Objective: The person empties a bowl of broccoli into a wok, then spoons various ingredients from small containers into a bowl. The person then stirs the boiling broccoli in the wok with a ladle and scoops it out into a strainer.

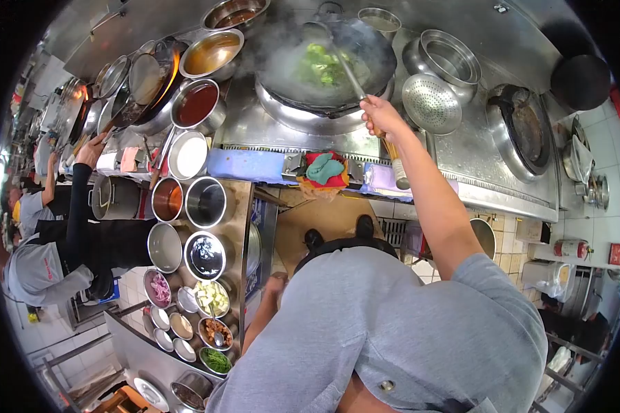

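Note:
My right hand (382,118) is closed around the handle of a long metal ladle (351,74), its arm stretched forward over the stove. The ladle's head reaches to the far side of a large dark wok (382,65). Green vegetables (322,67) lie in the middle of the wok, partly veiled by steam. Low at my side, by the edge of the metal counter (237,227), hangs my left hand (275,283). It looks loosely curled, but its fingers are too small and turned away to make out.
A perforated strainer (432,104) rests right of the wok; a second burner (521,131) is farther right. Folded cloths (324,168) lie on the stove's front ledge. Several bowls and pots, including red sauce (196,104), stand left. Another person (45,268) works at a flaming wok (155,82).

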A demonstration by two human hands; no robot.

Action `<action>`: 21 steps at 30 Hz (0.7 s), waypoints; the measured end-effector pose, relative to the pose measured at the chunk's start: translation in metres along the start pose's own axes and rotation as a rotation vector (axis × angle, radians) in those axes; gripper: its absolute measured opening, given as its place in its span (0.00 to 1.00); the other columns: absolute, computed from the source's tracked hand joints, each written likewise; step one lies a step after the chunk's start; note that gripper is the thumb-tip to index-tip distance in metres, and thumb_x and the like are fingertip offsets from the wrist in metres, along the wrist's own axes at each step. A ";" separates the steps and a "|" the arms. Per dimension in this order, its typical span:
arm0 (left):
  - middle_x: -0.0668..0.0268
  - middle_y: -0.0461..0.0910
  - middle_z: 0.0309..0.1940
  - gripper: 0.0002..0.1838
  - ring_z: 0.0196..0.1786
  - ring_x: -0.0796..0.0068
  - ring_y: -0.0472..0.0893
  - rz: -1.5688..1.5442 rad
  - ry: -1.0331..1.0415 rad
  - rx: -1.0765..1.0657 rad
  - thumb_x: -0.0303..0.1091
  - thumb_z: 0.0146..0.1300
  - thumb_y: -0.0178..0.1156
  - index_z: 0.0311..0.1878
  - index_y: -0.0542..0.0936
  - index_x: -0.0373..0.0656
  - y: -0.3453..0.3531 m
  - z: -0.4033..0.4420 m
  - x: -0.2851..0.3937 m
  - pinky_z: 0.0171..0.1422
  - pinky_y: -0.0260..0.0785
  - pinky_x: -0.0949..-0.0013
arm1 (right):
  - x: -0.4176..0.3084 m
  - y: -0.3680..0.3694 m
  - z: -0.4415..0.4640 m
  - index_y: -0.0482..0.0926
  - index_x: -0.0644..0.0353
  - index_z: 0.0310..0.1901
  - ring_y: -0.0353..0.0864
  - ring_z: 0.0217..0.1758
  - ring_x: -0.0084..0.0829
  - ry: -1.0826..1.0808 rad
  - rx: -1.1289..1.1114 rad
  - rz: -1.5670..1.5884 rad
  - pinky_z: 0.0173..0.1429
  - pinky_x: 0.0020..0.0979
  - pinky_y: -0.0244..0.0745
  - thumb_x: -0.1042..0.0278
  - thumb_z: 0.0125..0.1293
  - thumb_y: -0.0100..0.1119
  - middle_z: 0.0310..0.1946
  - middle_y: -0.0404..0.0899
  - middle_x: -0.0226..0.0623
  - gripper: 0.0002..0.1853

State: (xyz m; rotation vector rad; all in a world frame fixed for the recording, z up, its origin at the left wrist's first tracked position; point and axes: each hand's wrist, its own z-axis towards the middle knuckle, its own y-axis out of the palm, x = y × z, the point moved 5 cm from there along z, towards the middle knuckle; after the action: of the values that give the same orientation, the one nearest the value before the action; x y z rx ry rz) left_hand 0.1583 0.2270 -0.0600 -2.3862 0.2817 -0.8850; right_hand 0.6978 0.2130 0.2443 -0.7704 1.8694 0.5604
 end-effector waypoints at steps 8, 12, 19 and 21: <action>0.61 0.79 0.31 0.12 0.32 0.74 0.78 -0.553 -0.120 0.014 0.35 0.61 0.53 0.39 0.76 0.35 -0.037 0.029 0.060 0.36 0.70 0.72 | -0.002 -0.010 -0.072 0.59 0.45 0.63 0.77 0.39 0.47 -0.312 0.127 -1.303 0.44 0.45 0.71 0.63 0.60 0.49 0.35 0.78 0.45 0.27; 0.62 0.79 0.33 0.11 0.33 0.74 0.78 -0.644 -0.206 0.007 0.34 0.60 0.53 0.41 0.76 0.36 -0.029 0.056 0.045 0.36 0.71 0.71 | -0.005 -0.044 -0.112 0.59 0.42 0.63 0.76 0.42 0.45 -0.301 0.197 -1.415 0.43 0.42 0.72 0.64 0.61 0.48 0.41 0.77 0.42 0.27; 0.61 0.78 0.30 0.11 0.31 0.74 0.78 -0.612 -0.175 0.005 0.34 0.59 0.53 0.39 0.76 0.36 -0.022 0.050 0.032 0.33 0.70 0.72 | -0.063 -0.069 -0.234 0.66 0.47 0.59 0.77 0.41 0.46 -0.349 0.201 -1.072 0.45 0.39 0.71 0.69 0.57 0.52 0.39 0.79 0.43 0.26; 0.61 0.78 0.28 0.11 0.28 0.74 0.77 -0.666 -0.224 -0.018 0.33 0.58 0.52 0.38 0.76 0.35 -0.018 0.041 0.028 0.31 0.69 0.71 | -0.092 -0.070 -0.272 0.68 0.51 0.58 0.77 0.43 0.46 -0.146 0.162 -1.040 0.47 0.36 0.70 0.71 0.56 0.53 0.40 0.79 0.44 0.24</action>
State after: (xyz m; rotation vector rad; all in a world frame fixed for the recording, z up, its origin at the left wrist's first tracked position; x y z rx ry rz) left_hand 0.2065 0.2494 -0.0601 -2.5973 -0.6293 -0.8712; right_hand 0.6066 0.0052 0.4337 -1.3842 1.1287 -0.1953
